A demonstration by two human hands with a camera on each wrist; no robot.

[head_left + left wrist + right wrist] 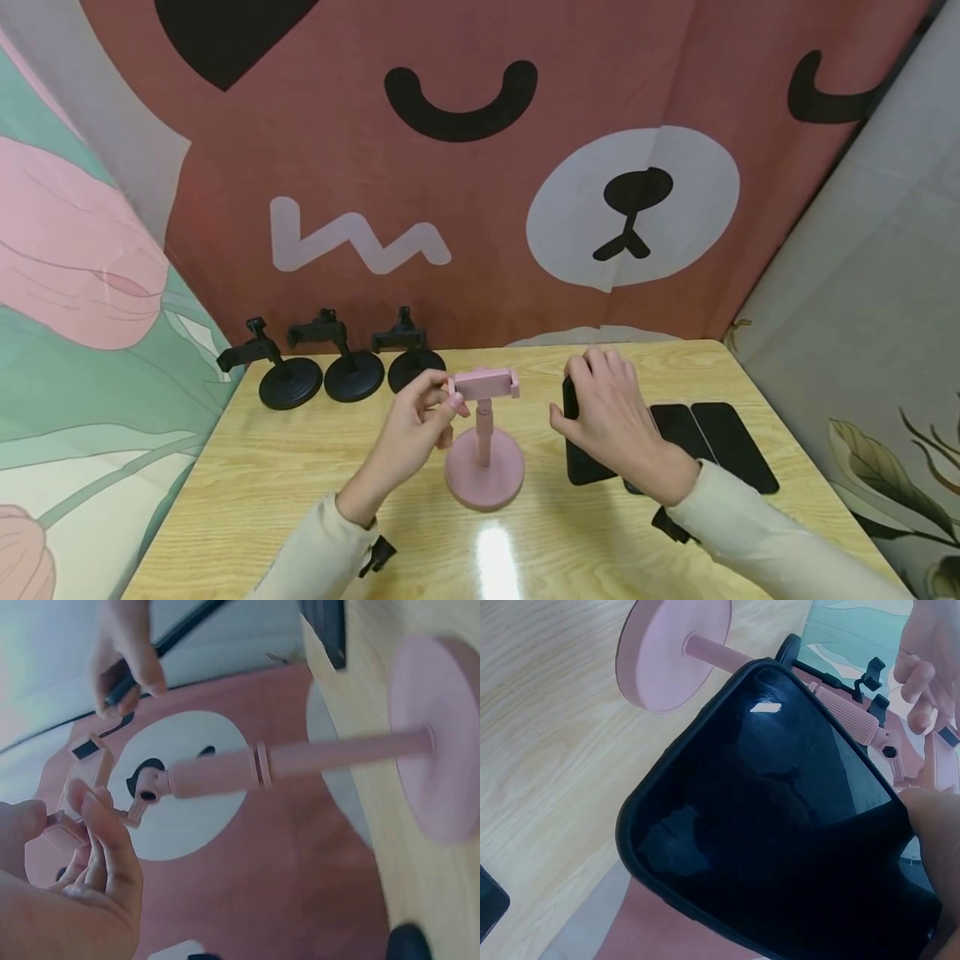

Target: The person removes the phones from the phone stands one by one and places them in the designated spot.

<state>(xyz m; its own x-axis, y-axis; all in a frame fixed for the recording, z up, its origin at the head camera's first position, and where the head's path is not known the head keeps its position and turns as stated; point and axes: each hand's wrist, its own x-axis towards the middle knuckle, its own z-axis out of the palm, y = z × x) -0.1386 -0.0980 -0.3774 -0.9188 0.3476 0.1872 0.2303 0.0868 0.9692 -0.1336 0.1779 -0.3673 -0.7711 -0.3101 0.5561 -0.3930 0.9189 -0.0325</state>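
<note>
A pink phone stand (485, 450) with a round base stands upright on the table. At its top, my left hand (420, 421) pinches the left end of the clamp (483, 384) between thumb and fingers. My right hand (611, 408) grips a black smartphone (765, 810) by its upper part, held up to the right of the stand. In the right wrist view the phone's dark glossy screen fills much of the frame, the stand behind it. Two more black phones, one of them a dark phone (735, 446), lie flat beyond the right hand, partly covered by it.
Three black phone stands (354, 375) are lined up at the back left of the wooden table (247, 517). A reddish bear-print cloth (465, 183) hangs behind the table, with patterned cloths on both sides.
</note>
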